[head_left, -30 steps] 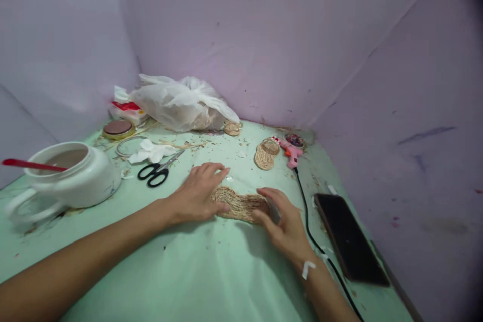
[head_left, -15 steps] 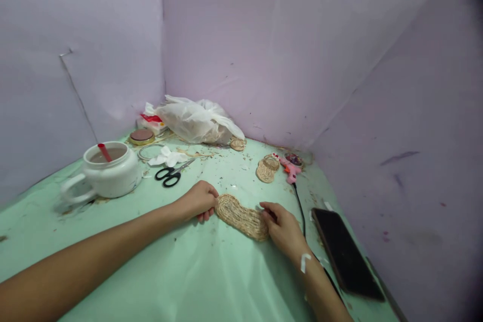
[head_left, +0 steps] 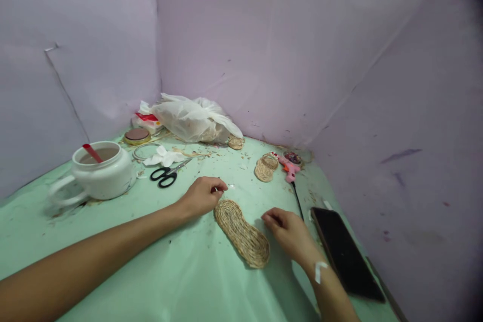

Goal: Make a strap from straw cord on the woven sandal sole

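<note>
A sole-shaped piece of coiled, straw-coloured braided fibre (head_left: 242,234) lies flat on the green tabletop, slanting from upper left to lower right. My left hand (head_left: 204,195) is beside its upper end, fingers loosely bent with a gap at the thumb and nothing visible in them. To the right of the piece hovers my right hand (head_left: 289,230), loosely curled and apart from it, holding nothing that I can see. A strip of white tape (head_left: 320,271) sticks to my right wrist.
A white mug (head_left: 103,173) with a red straw (head_left: 92,152) stands left, near black-handled scissors (head_left: 166,175). Behind are a white plastic bag (head_left: 194,119) and a round tin (head_left: 137,136). Rightward are small woven pieces (head_left: 264,168), a pink glue gun (head_left: 290,168) with cord, and a phone (head_left: 345,254).
The woven piece has turned, its lower end swinging toward me. Both hands have let go of it; my left moved slightly up, my right slightly away to the right. The view shifted a little.
</note>
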`<state>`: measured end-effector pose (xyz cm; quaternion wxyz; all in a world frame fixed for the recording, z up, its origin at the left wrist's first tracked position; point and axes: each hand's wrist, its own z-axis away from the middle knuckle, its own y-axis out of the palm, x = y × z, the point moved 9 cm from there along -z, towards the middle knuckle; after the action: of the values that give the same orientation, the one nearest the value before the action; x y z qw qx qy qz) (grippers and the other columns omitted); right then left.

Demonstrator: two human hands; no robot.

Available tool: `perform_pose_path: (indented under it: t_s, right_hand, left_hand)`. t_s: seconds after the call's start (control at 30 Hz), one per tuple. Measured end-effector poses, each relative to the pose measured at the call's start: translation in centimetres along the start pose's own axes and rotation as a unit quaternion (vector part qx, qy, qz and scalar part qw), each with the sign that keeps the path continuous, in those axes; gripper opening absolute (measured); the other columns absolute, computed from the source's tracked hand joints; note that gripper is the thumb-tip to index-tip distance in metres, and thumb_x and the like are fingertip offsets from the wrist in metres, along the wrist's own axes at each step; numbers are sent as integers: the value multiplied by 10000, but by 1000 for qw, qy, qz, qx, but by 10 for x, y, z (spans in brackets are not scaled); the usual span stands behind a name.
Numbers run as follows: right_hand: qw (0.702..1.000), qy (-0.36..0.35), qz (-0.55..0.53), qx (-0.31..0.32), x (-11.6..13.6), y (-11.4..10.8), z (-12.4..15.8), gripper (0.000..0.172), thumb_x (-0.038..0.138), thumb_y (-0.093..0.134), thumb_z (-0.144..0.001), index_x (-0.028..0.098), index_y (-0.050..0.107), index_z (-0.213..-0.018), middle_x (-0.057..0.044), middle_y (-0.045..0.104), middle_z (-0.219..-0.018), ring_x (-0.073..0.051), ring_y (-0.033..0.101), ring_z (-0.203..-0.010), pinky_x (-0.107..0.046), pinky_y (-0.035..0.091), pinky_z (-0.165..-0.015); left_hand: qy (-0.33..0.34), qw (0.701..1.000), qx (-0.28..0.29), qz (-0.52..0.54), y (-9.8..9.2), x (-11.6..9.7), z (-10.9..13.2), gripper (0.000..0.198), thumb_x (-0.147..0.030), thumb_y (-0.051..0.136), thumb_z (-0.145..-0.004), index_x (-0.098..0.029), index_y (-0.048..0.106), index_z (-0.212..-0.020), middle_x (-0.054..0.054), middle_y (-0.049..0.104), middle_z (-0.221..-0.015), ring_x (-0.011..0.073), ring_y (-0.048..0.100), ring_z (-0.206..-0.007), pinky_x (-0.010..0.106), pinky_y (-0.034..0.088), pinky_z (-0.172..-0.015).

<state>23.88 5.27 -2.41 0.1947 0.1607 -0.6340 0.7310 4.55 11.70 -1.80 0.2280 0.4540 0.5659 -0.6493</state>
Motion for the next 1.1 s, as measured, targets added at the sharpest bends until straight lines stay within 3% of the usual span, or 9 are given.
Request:
perform_pose_path:
  t_s: [0.17, 0.3, 0.4, 0.5, 0.6, 0.7, 0.8, 0.9, 1.1]
  right_hand:
    - [980, 85, 9, 177, -19, 18, 23, 282, 394, 500, -744, 168, 584, -597, -42, 609, -480, -122, 535, -424, -218, 338, -436]
    - [973, 72, -40, 217, -15, 32, 31, 216, 336, 566, -679, 160, 558, -552, -27, 581, -457, -103, 515, -409, -197, 344, -417]
    - [970, 78, -114, 200, -16, 33, 25, 177, 296, 592, -650, 160, 539, -550, -10, 555, -435, -91, 479, -388, -198, 335, -402]
    - [954, 94, -261, 113, -17, 16, 13, 147, 263, 628, -615, 168, 516, -608, 26, 530, -437, -78, 452, -389, -199, 342, -411]
    - [897, 99, -431, -5, -18, -9, 5, 212, 275, 663, -592, 164, 531, -716, 23, 578, -542, -98, 529, -483, -230, 433, -515]
    - [826, 91, -552, -72, -19, -20, 1, 300, 256, 674, -593, 154, 547, -845, -9, 637, -656, -133, 596, -594, -271, 471, -615]
    - [751, 80, -650, -79, -20, -16, -5, 286, 184, 632, -640, 152, 536, -908, -29, 666, -704, -144, 621, -651, -282, 472, -665]
    - [704, 68, -705, -57, -19, -8, -11, 195, 119, 571, -693, 141, 551, -886, -50, 680, -721, -148, 635, -684, -293, 474, -702]
    - [688, 69, -721, -47, -20, -5, -13, 190, 36, 456, -769, 129, 562, -896, -53, 691, -738, -128, 644, -661, -276, 483, -687]
  left_hand:
    - [18, 999, 24, -35, 9, 0, 4, 261, -173, 506, -654, -155, 685, -844, 51, 679, -832, 183, 573, -761, 277, 404, -720]
    - [5, 999, 25, -32, 14, 4, 4, 279, -195, 498, -677, -143, 679, -883, 68, 676, -874, 199, 578, -817, 288, 410, -752]
    - [-19, 999, 21, -15, 13, 8, 1, 257, -203, 511, -667, -128, 670, -855, 66, 666, -813, 184, 578, -758, 272, 424, -695]
    - [-54, 998, 12, 9, 7, 12, 2, 264, -214, 505, -668, -104, 641, -865, 40, 623, -658, 140, 542, -578, 245, 415, -554]
    - [-92, 994, 38, 42, 10, 12, 7, 252, -241, 471, -688, -93, 605, -842, -35, 481, -437, 88, 392, -349, 213, 319, -372]
    - [-138, 979, 92, 120, 22, 12, 17, 211, -276, 503, -673, -110, 569, -785, -69, 423, -364, 65, 319, -279, 187, 254, -306]
    - [-161, 964, 123, 172, 33, 10, 26, 242, -324, 549, -652, -119, 543, -779, -67, 446, -347, 57, 324, -263, 171, 247, -293]
    - [-165, 960, 139, 178, 40, 8, 32, 250, -343, 558, -645, -123, 530, -761, -64, 454, -339, 50, 322, -257, 161, 239, -292]
    - [-159, 961, 147, 173, 43, 3, 36, 261, -363, 553, -637, -126, 526, -742, -69, 446, -338, 39, 301, -259, 157, 236, -291]
